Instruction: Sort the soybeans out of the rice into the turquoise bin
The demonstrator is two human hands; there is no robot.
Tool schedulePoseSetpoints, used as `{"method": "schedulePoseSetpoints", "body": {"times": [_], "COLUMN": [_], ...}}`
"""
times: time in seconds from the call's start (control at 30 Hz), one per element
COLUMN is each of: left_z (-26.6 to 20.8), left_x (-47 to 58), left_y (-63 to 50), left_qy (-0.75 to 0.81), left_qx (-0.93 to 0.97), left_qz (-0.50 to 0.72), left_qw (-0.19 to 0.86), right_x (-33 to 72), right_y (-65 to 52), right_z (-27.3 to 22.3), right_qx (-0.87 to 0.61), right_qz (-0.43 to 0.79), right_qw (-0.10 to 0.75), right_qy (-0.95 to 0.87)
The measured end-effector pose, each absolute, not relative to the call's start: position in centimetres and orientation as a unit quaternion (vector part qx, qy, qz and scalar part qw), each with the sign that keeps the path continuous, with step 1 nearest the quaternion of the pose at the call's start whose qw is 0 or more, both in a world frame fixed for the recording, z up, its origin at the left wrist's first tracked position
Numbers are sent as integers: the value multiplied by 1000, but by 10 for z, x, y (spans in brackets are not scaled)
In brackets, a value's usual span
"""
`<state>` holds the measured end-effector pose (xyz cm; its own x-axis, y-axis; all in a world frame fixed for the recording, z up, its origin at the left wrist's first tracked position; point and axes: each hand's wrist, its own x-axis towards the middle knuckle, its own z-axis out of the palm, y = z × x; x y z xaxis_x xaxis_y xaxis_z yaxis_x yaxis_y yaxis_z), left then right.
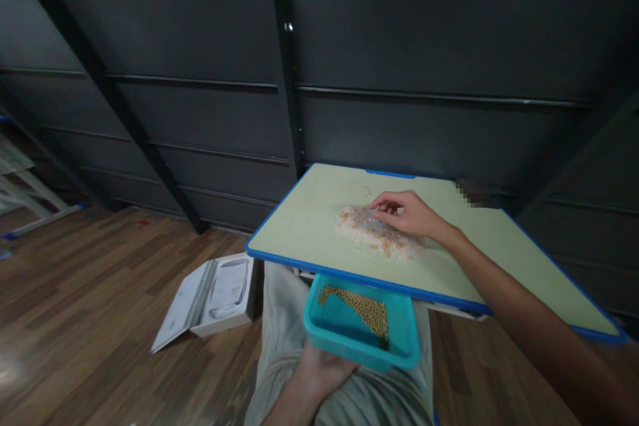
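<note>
My left hand [323, 367] is wrapped under a teal plastic container [319, 329] and holds it just below the table's front edge. Round tan beans [367, 309] lie in a band across the container's floor. Over the table [294, 223], my right hand [402, 211] is at a loose pile of white grains [352, 223] mixed with orange-tan beans [387, 247]. Its thumb and fingers are pinched together at the top of the pile. Something clear and shiny shows beneath the fingertips, but I cannot make out what it is.
The pale tabletop has a blue rim [279, 257], and a few beans lie behind the pile. An opened white box [224, 293] rests on the wooden floor [114, 286] to the left. A dark panelled wall [224, 120] rises behind the table.
</note>
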<state>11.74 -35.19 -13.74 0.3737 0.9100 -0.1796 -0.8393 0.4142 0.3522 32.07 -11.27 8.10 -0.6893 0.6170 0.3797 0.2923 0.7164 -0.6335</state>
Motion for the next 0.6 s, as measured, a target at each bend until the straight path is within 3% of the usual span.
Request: {"method": "schedulePoseSetpoints", "body": {"times": [0.6], "left_z": [-139], "left_x": [111], "left_y": [-347], "left_qy": [225], "left_qx": [129], "left_qz": [521], "left_qw": [813], "right_x": [302], "right_y": [-135], "right_z": [75], "right_qx": [-270], "right_qz": [241], "right_qw": [238], "right_qy": [-901]}}
